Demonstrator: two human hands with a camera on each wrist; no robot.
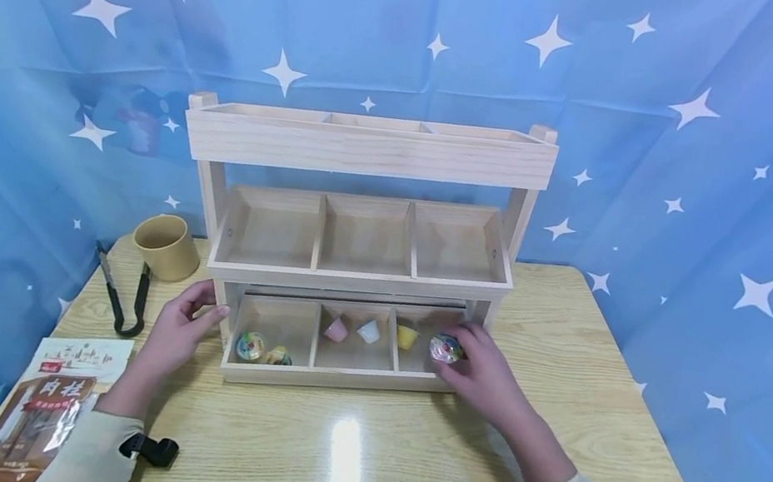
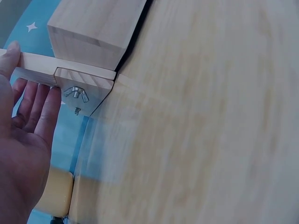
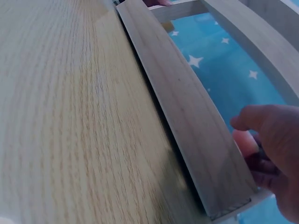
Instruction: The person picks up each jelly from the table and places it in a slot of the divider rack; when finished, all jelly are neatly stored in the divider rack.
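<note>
A three-tier wooden rack (image 1: 352, 269) stands on the table. My left hand (image 1: 181, 327) grips its left upright low down, with the thumb on one side and the fingers on the other; a wing nut (image 2: 76, 92) shows beside them. At the bottom tier's right compartment, my right hand (image 1: 489, 379) pinches a small jelly cup (image 1: 445, 349) with a shiny printed lid. Beside it lies a yellow cup (image 1: 406, 338). The middle compartment has a pink cup (image 1: 337, 329) and a white cup (image 1: 369, 331); in the left one are two lidded jelly cups (image 1: 251, 347).
Left of the rack stand a tan mug (image 1: 167, 247) and black-handled tongs (image 1: 119, 300). Printed food packets (image 1: 42, 422) lie at the table's left front, by my left forearm. A blue starry curtain (image 1: 391, 23) hangs behind and at both sides.
</note>
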